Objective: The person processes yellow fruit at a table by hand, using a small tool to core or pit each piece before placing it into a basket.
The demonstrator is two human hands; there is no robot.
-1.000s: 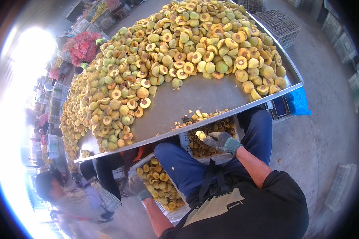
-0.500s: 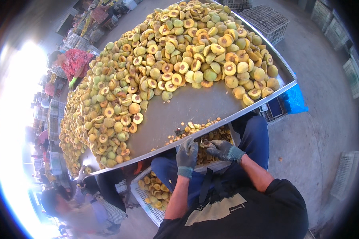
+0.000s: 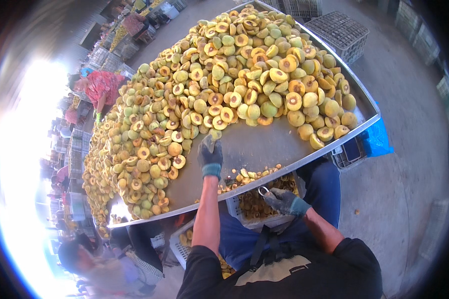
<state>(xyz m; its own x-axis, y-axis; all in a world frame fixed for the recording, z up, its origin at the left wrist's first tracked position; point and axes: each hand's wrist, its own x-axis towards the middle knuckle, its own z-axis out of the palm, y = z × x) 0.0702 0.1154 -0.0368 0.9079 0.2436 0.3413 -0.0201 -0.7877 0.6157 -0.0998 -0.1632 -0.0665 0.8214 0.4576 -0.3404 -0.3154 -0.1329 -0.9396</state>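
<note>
My left hand (image 3: pixel 210 153), in a dark glove with a teal cuff, reaches over the metal table. Its fingers close on a greenish-yellow peach half (image 3: pixel 215 133) at the near edge of the heap. A large pile of halved peaches (image 3: pixel 219 74), many showing brown-red stone hollows, covers most of the tabletop (image 3: pixel 257 144). My right hand (image 3: pixel 283 201), gloved the same way, is closed around a small pitting tool; its metal loop (image 3: pixel 263 190) sticks out at the fingertips. That hand stays near my lap, just off the table's raised rim (image 3: pixel 294 155).
Small peach scraps (image 3: pixel 249 175) lie along the near rim. Below it, between my legs, sits a crate (image 3: pixel 234 207) of scraps; a white crate (image 3: pixel 178 244) of peach halves stands to its left. Co-workers (image 3: pixel 102 87) are along the left side. A blue bag (image 3: pixel 376 138) hangs at the right corner.
My left hand has left my right hand by the lap and moved forward and left to the pile's edge. The right hand keeps the tool, its loop now plainly visible.
</note>
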